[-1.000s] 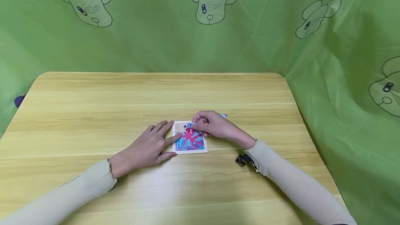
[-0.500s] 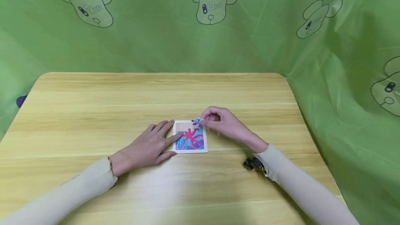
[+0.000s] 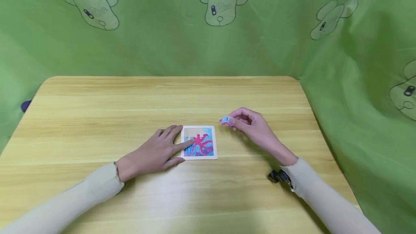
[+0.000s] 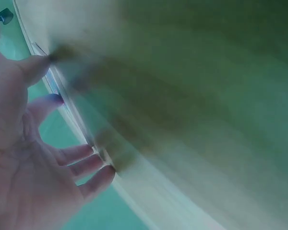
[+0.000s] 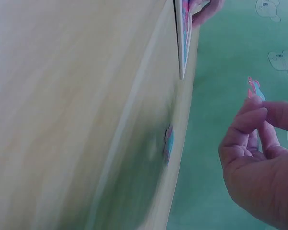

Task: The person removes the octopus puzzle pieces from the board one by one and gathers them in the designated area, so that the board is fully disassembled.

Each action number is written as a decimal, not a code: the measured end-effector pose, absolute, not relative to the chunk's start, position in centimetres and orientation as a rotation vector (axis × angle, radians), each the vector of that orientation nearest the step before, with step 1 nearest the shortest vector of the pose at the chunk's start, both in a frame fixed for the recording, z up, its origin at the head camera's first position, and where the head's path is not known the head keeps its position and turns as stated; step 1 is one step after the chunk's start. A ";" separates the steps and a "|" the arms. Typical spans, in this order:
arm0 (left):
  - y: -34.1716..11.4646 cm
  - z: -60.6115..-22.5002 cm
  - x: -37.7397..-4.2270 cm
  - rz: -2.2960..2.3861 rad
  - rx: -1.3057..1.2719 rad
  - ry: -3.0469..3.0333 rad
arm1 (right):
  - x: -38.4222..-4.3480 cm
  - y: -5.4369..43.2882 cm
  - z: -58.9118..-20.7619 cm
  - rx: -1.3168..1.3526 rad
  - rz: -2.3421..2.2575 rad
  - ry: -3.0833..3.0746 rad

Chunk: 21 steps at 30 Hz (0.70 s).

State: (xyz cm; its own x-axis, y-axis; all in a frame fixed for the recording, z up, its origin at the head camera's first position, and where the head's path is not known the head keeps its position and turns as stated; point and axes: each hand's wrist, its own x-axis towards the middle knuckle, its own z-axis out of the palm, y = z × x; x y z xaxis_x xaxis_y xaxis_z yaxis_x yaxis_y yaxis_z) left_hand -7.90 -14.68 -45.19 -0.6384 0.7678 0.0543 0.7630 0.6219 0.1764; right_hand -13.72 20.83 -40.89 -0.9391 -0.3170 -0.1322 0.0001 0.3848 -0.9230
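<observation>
A square jigsaw puzzle (image 3: 199,149) in a white frame shows a pink octopus on blue. Bare tan backing shows in its upper left part. My left hand (image 3: 151,151) lies spread at the frame's left side, one finger reaching over the picture and other fingertips at the edge. To the right of the frame, my right hand (image 3: 253,124) pinches a blue and pink puzzle piece (image 3: 226,121) between thumb and finger, held above the table. Another puzzle piece (image 5: 168,143) lies on the table below it in the right wrist view, mostly hidden by the hand in the head view.
The light wooden table (image 3: 130,100) carries the puzzle near its middle. Green curtain (image 3: 156,46) with printed animal heads hangs behind and to the right. A small black device (image 3: 280,178) sits at the right sleeve's cuff.
My right hand has drawn the pinched puzzle piece up and rightward, from over the picture's top to beyond the frame. My left hand has stayed in place on the frame.
</observation>
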 end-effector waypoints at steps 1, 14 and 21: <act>-14.6 -45.2 -7.9 0.304 1.328 2.786 | -13.6 21.3 -40.9 -0.263 -1.579 2.377; -14.4 -44.6 -8.1 0.412 1.254 2.671 | -14.3 25.7 -41.4 -0.100 -1.491 2.463; -14.2 -44.8 -8.1 0.389 1.259 2.693 | -15.7 27.5 -41.9 -0.078 -1.329 2.420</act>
State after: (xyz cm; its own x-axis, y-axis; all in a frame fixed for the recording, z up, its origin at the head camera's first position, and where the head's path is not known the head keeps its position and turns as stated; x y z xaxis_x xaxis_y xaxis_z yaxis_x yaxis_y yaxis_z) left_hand -8.08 -14.19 -44.84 -0.6390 0.7689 -0.0200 0.7318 0.6158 0.2920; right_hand -15.70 27.49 -41.92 -0.9274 -0.2257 -0.2984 0.1305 0.5522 -0.8234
